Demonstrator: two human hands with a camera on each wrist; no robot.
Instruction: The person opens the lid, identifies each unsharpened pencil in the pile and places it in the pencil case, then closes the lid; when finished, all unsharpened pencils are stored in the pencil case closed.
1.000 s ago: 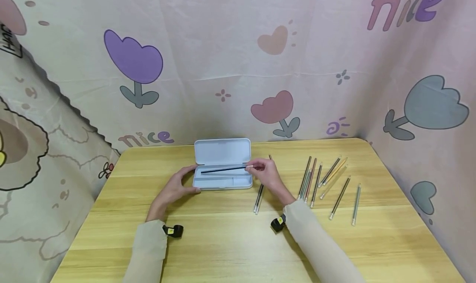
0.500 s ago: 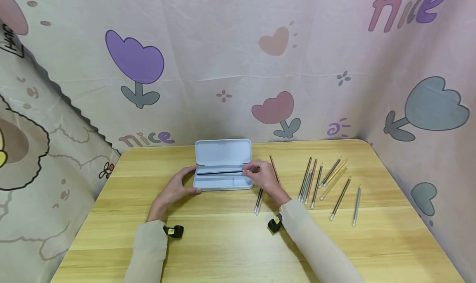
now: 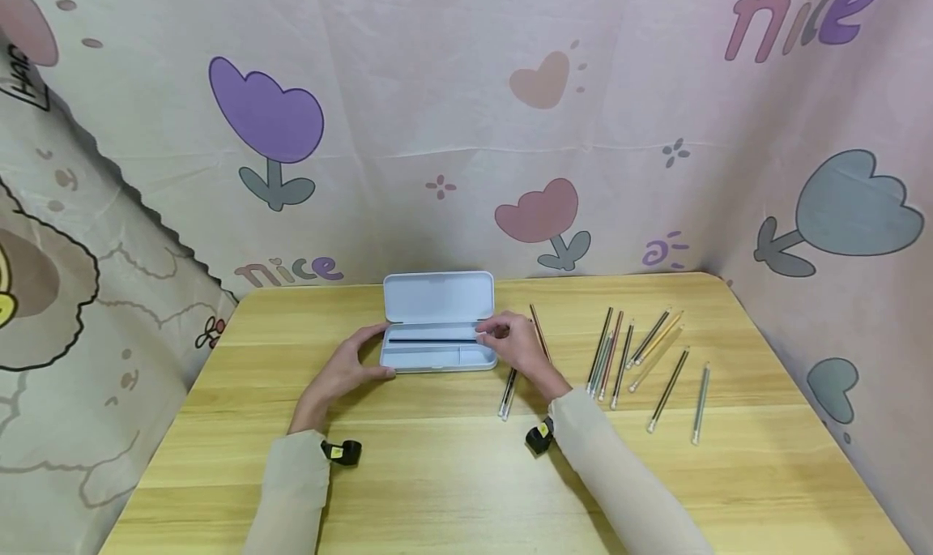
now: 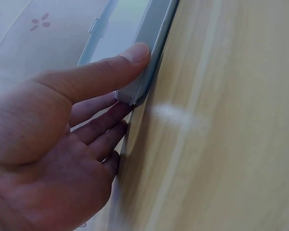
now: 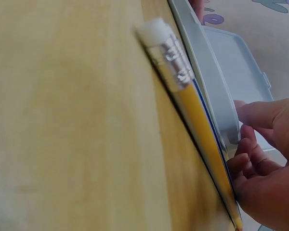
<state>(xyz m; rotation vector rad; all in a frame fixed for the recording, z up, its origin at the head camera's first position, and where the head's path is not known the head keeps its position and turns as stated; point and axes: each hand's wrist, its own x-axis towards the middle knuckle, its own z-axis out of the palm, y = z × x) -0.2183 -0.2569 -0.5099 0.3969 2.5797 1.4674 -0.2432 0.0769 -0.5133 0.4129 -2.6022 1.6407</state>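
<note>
A light blue pencil case [image 3: 439,298] lies on the table with its lid raised. My left hand [image 3: 346,370] holds its left end; in the left wrist view the thumb presses the front side of the case [image 4: 143,62], and the fingers reach round the end. A dark pencil [image 3: 430,341] lies lengthwise in the back compartment. My right hand [image 3: 519,344] pinches its right end at the case's right side, though the fingertips partly hide that end. In the right wrist view, the thumb and curled fingers of the right hand [image 5: 274,144] are at the case's rim.
Several pencils [image 3: 621,365] lie spread on the table [image 3: 437,474] to the right. Close to the case, more pencils [image 3: 508,394] lie partly under my right hand. A yellow pencil [image 5: 197,110] with a white eraser shows in the right wrist view. A printed curtain [image 3: 408,93] hangs behind.
My right hand has moved slightly left and down, lowering the dark pencil from a slant over the case until it lies flat in the back compartment. The left hand stays on the case.
</note>
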